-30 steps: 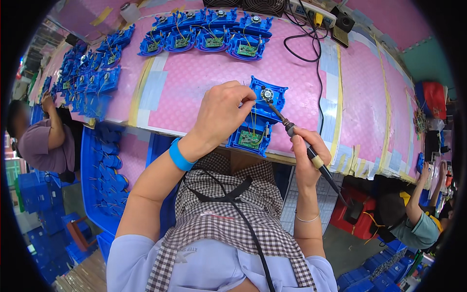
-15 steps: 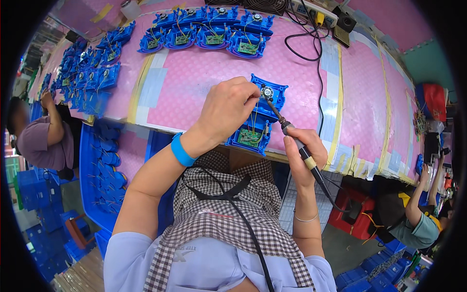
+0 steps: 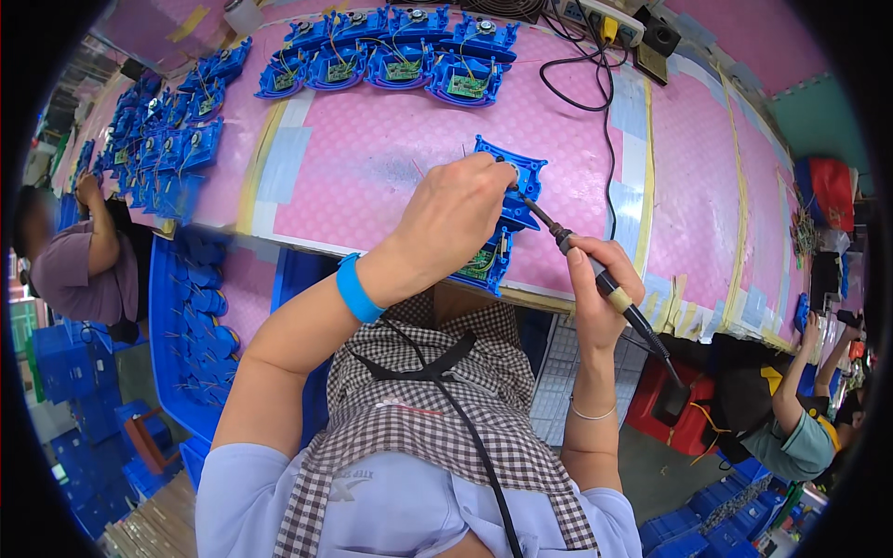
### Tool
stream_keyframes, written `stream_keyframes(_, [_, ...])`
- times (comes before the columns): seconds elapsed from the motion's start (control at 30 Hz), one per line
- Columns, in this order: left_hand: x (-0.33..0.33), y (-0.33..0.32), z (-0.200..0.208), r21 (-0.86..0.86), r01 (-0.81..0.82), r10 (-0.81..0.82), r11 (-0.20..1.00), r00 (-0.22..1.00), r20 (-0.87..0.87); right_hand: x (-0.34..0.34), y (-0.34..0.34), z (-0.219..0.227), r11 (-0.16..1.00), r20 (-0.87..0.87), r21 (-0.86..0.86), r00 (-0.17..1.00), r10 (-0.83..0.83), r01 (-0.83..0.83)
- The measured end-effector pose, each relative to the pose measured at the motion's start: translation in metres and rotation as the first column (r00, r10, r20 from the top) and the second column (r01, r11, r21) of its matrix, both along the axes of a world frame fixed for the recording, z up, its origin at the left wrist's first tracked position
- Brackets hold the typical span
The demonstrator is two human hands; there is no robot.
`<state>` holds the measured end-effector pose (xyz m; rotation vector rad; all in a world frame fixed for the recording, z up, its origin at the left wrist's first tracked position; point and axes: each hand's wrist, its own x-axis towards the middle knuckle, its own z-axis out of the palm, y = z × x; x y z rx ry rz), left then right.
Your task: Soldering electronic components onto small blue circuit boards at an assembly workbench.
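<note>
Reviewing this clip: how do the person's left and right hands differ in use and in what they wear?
The left hand has its fingertips at the blue casing; the right hand grips a soldering iron. The left hand has a wide blue band at its wrist; the right hand has a thin bracelet. Both are gloveless.

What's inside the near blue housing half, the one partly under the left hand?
Part of a green circuit board shows inside the near blue housing half. The left hand covers its upper-left portion; whatever sits there can't be seen.
</note>
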<state>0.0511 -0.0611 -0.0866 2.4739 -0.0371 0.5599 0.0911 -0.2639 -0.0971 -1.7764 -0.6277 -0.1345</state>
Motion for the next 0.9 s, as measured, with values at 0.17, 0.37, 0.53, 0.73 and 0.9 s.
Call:
stream_keyframes(0.17, [0.003,-0.001,-0.001,-0.032,-0.018,0.018,0.999,1.0,0.008,0.0,-0.001,0.003,0.999,-0.016,-0.035,1.0,-0.007,0.006])
stream_keyframes(0.37, [0.003,0.0,0.002,-0.04,-0.007,0.006,0.999,1.0,-0.022,0.0,-0.003,0.003,1.0,-0.002,-0.021,1.0,0.01,-0.01])
stream_keyframes(0.53, [0.004,-0.001,0.001,-0.03,-0.013,0.011,0.999,0.999,-0.04,0.0,-0.002,0.004,0.999,-0.01,-0.04,1.0,0.011,-0.011])
stream_keyframes(0.73, [0.006,-0.001,-0.002,0.016,-0.019,0.018,1.0,1.0,0.018,-0.001,-0.001,0.005,0.999,0.001,-0.048,1.0,0.019,-0.019])
stream_keyframes(0.9, [-0.023,0.023,0.026,-0.183,-0.292,0.31,0.939,0.947,0.084,0.0,-0.006,0.005,0.998,0.034,0.042,0.999,0.035,-0.037])
